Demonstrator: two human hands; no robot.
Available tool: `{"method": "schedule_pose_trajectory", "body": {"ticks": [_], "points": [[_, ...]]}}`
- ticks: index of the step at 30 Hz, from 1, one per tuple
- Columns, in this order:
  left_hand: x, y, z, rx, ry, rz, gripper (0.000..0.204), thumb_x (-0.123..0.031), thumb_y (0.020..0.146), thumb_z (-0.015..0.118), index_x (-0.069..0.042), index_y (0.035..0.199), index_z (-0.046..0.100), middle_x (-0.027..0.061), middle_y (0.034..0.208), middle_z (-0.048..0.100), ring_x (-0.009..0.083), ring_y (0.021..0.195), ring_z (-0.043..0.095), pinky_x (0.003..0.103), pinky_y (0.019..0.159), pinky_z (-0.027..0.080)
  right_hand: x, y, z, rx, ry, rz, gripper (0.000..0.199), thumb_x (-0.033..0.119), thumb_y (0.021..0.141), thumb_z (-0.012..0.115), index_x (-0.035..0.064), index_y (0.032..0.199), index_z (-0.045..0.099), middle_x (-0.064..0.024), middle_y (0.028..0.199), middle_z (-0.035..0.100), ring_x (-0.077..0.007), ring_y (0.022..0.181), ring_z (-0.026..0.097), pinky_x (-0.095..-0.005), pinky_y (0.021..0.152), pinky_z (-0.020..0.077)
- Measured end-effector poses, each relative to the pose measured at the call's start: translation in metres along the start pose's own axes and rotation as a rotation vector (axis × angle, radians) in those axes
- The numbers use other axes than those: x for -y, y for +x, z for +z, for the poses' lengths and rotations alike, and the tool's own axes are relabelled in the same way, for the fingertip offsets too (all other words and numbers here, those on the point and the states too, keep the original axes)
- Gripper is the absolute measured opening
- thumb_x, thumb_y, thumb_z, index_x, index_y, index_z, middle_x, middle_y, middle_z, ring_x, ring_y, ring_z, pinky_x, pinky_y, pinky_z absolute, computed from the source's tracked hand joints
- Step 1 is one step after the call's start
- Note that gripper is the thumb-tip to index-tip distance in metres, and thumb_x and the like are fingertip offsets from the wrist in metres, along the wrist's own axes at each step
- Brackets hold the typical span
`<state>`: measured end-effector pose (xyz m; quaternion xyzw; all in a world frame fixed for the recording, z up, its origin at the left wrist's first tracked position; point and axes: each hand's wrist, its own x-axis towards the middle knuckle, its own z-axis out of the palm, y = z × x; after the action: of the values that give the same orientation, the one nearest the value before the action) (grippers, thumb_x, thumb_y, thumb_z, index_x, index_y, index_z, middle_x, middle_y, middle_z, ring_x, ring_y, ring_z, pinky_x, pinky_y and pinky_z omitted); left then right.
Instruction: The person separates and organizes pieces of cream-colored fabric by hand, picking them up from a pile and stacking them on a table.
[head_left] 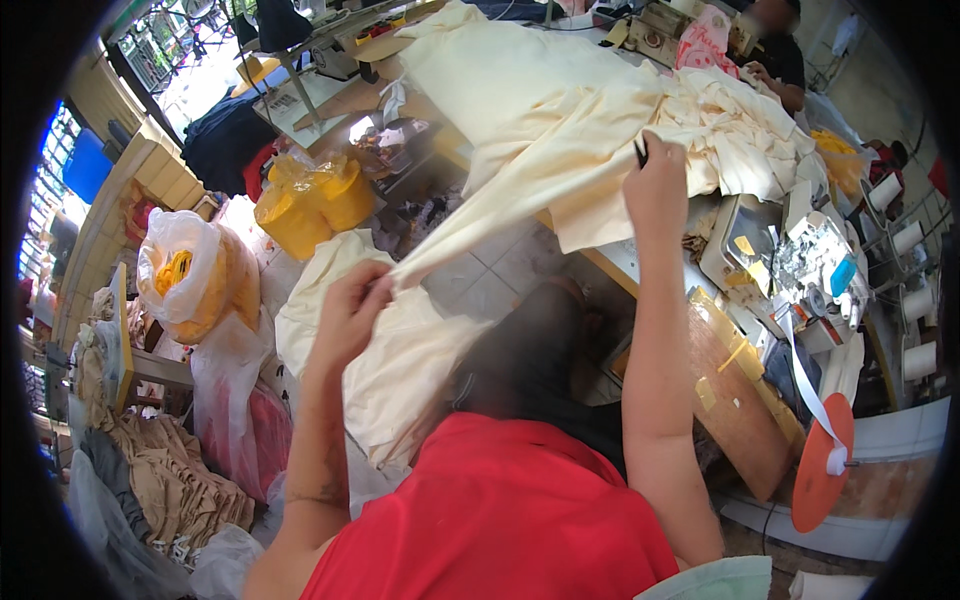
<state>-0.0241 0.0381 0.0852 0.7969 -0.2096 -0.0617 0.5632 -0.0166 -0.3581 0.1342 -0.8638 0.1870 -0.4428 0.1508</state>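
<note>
A long cream cloth (pixel 520 204) is pulled taut between my two hands. Its lower left end is pinched in my left hand (pixel 355 305), above a loose heap of cream cloth (pixel 340 330) that hangs down beside my legs. My right hand (pixel 655 185) is raised at the table's edge, its fingers closed at the cloth's upper right part. A small dark tool (pixel 641 153) pokes out of that hand; its kind is too small to make out. Behind it, a broad cream sheet (pixel 500 85) covers the table, with a crumpled cream pile (pixel 740 130) to its right.
A sewing machine (pixel 735 245) stands at the right, near an orange disc (pixel 823 462) with white tape. Yellow rolls (pixel 315 205) and a white plastic bag (pixel 185 260) are on the left, above stacked tan pieces (pixel 180 470). A person (pixel 785 60) sits at the far right.
</note>
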Motion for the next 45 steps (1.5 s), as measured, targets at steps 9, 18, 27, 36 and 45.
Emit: {"method": "schedule_pose_trajectory", "body": {"ticks": [9, 18, 27, 36, 45], "points": [[-0.045, -0.107, -0.187, -0.650, -0.212, 0.418, 0.045, -0.017, 0.100, 0.053, 0.004, 0.139, 0.046, 0.0170, 0.133, 0.056, 0.0261, 0.122, 0.056, 0.037, 0.101, 0.049, -0.003, 0.042, -0.069, 0.568, 0.384, -0.133, 0.031, 0.005, 0.081, 0.067, 0.0033, 0.111, 0.071, -0.0109, 0.092, 0.073, -0.0251, 0.085, 0.068, -0.0351, 0.079, 0.0515], [-0.027, -0.161, -0.317, -0.507, -0.401, 0.370, 0.042, -0.015, 0.102, 0.051, 0.008, 0.137, 0.048, 0.0209, 0.134, 0.059, 0.0307, 0.122, 0.059, 0.041, 0.101, 0.052, 0.087, 0.019, -0.136, 0.735, 1.104, -0.100, 0.021, 0.006, 0.091, 0.068, -0.0024, 0.110, 0.073, -0.0044, 0.073, 0.067, -0.0026, 0.048, 0.045, -0.0179, 0.043, 0.0322], [-0.006, -0.073, -0.318, -0.873, -0.471, 0.534, 0.035, -0.016, 0.104, 0.041, 0.007, 0.127, 0.055, 0.0217, 0.126, 0.063, 0.0340, 0.114, 0.065, 0.045, 0.102, 0.054, 0.200, 0.013, 0.050, 0.550, 0.950, -0.230, 0.017, 0.012, 0.089, 0.068, -0.0014, 0.100, 0.071, -0.0095, 0.082, 0.074, -0.0129, 0.075, 0.066, -0.0283, 0.072, 0.0513], [0.019, -0.231, -0.268, -0.737, -0.183, -0.110, 0.014, -0.010, 0.089, 0.067, -0.011, 0.085, 0.054, -0.0016, 0.085, 0.051, 0.0103, 0.077, 0.049, 0.026, 0.073, 0.042, 0.165, -0.086, 0.030, 0.775, 0.945, -0.106, 0.007, 0.005, 0.086, 0.068, 0.0008, 0.088, 0.064, -0.0037, 0.072, 0.062, -0.0100, 0.062, 0.055, -0.0283, 0.058, 0.0445], [0.254, -0.271, -0.087, -0.057, 0.383, -0.864, 0.014, -0.014, 0.078, 0.073, -0.003, 0.081, 0.065, 0.0081, 0.075, 0.064, 0.0207, 0.068, 0.063, 0.035, 0.061, 0.050, 0.033, -0.249, 0.103, 1.057, 0.391, -0.425, 0.014, 0.000, 0.082, 0.056, 0.0030, 0.092, 0.066, -0.0173, 0.101, 0.064, -0.0404, 0.089, 0.063, -0.0476, 0.080, 0.0511]]}}
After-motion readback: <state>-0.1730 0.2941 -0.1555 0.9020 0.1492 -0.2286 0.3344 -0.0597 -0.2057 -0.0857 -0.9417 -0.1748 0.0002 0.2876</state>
